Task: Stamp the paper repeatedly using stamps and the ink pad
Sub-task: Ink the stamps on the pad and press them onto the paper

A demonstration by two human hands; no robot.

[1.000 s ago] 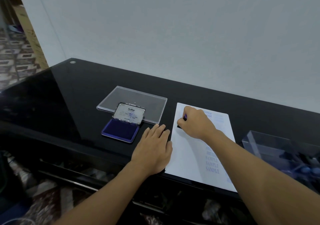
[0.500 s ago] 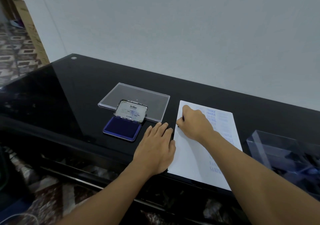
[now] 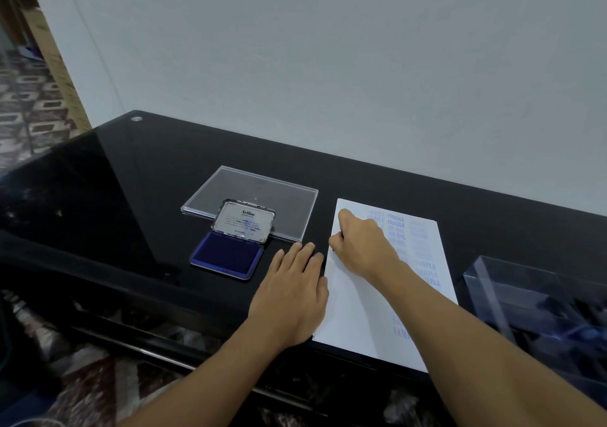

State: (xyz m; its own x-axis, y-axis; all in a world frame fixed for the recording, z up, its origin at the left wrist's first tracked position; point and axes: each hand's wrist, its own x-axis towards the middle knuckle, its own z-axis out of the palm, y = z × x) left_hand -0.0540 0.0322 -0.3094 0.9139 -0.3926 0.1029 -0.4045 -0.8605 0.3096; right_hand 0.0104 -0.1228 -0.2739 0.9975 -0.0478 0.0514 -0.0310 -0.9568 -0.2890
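A white paper (image 3: 358, 311) lies on the black table, with blue stamped words FRAGILE, AIR MAIL and SAMPLE down its right side. My right hand (image 3: 363, 246) is curled round a small dark stamp and presses it onto the paper's upper left part; the stamp is almost wholly hidden under the fingers. My left hand (image 3: 292, 292) lies flat on the table, its fingers straight, touching the paper's left edge. The ink pad (image 3: 228, 257) sits open to the left, its blue pad exposed and its silver lid tilted up.
A clear plastic lid (image 3: 256, 193) lies flat behind the ink pad. A clear plastic box (image 3: 532, 295) holding dark stamps stands at the right edge. The glossy black table (image 3: 115, 196) meets a white wall behind; a patterned floor lies to the left.
My right hand stays pressed on the paper's upper left with the stamp. The left hand has not moved. The camera has shifted slightly, so the whole scene sits a little lower and to the right.
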